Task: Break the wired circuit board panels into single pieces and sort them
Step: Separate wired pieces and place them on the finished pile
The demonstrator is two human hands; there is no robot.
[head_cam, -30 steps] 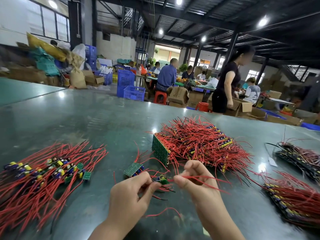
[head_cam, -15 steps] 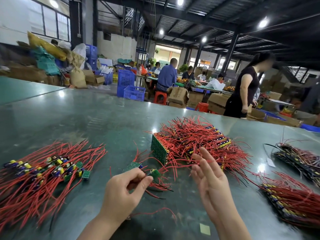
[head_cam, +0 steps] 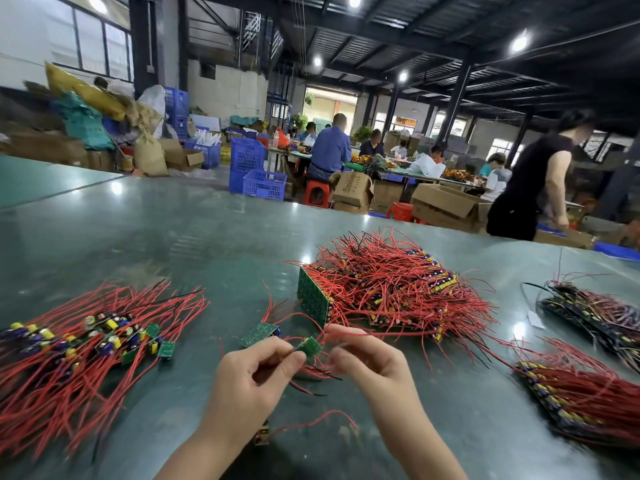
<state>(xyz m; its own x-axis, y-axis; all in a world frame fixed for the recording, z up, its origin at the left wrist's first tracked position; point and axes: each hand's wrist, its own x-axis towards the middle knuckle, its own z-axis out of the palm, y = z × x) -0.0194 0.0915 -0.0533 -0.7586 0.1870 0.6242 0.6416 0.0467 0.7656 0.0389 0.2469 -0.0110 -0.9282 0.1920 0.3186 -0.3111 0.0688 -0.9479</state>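
Setting: workshop hall, glossy green table (head_cam: 145, 237), seated workers and cardboard boxes seen behind.
Left hand (head_cam: 252, 379): a small green board (head_cam: 309, 346) is pinched between thumb and fingertips.
Right hand (head_cam: 370, 362): fingers curled, red wires (head_cam: 349, 336) beside the board are pinched.
Panels: an unbroken pile (head_cam: 388, 289) is lying just beyond the hands.
Sorted pieces (head_cam: 86, 344): spread at the left.
Further stacks (head_cam: 588, 393): laid at the right.
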